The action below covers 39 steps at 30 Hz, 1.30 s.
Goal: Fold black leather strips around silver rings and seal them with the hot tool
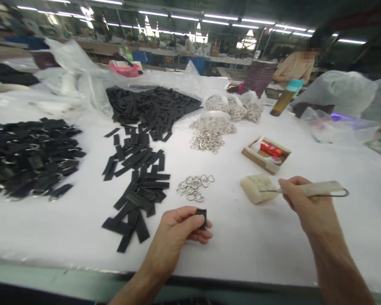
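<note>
Between thumb and fingers, my left hand [182, 226] pinches a folded black strap piece [202, 218] just above the table. My right hand [300, 197] grips a tool [324, 189] with a pale wrapped handle, a thin metal tip and a wire hook at its rear end. The tip lies at a cream-coloured block [257, 188], which looks like wax or sponge; I cannot tell which. Beyond my left hand lie several loose metal D-shaped rings [193, 186]. Loose flat black strips [139, 195] are scattered to the left of them.
Strips with rings form a heap [31, 156] at far left; a bigger strip pile [152, 106] lies farther back. Bagged rings [235, 106] stand behind loose ones [208, 140]. At right are a small box [257, 161], a bottle [285, 98] and plastic bags [339, 91]. A person [295, 67] is beyond.
</note>
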### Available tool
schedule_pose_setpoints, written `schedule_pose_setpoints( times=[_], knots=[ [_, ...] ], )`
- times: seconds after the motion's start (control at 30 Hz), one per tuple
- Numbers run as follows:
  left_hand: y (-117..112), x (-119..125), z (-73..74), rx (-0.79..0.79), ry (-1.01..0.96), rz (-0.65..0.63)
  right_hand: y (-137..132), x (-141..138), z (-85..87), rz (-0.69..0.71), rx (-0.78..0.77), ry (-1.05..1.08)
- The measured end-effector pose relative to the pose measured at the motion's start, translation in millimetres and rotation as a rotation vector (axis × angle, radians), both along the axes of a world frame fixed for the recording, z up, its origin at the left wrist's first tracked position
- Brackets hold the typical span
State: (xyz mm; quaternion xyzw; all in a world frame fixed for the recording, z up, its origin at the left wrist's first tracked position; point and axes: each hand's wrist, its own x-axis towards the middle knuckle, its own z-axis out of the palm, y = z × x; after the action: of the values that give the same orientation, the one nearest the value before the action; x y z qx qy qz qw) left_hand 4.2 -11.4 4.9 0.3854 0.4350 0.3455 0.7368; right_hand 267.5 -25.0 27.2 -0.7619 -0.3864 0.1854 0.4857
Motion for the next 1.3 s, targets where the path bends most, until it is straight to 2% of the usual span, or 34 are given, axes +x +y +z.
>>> schedule_pose_setpoints(
  times=[0.07,0.13,0.23,0.4,0.53,0.7,1.3],
  knots=[
    [-1,0,0.9,0.008,-0.016,0.017,-5,-3,2.8,-0.088,0.042,0.085],
    [-2,1,2.1,0.021,-0.015,0.031,-12,-12,7.7,-0.101,0.123,0.191],
    [-3,2,4.2,0.030,-0.015,0.043,-20,-36,13.6,0.056,0.216,0.433],
    [-5,2,7.1,0.037,-0.014,0.061,-19,-78,9.3,0.275,0.222,0.653],
    [-6,0,6.9,0.034,-0.031,0.048,-13,-95,2.6,0.389,0.221,0.689],
    [-7,-2,4.8,0.036,-0.055,0.014,-9,-103,-2.6,0.455,0.190,0.709],
    [-6,-3,-2.2,-0.009,-0.091,-0.003,0,-103,-12.1,0.569,0.068,0.726]
  ],
)
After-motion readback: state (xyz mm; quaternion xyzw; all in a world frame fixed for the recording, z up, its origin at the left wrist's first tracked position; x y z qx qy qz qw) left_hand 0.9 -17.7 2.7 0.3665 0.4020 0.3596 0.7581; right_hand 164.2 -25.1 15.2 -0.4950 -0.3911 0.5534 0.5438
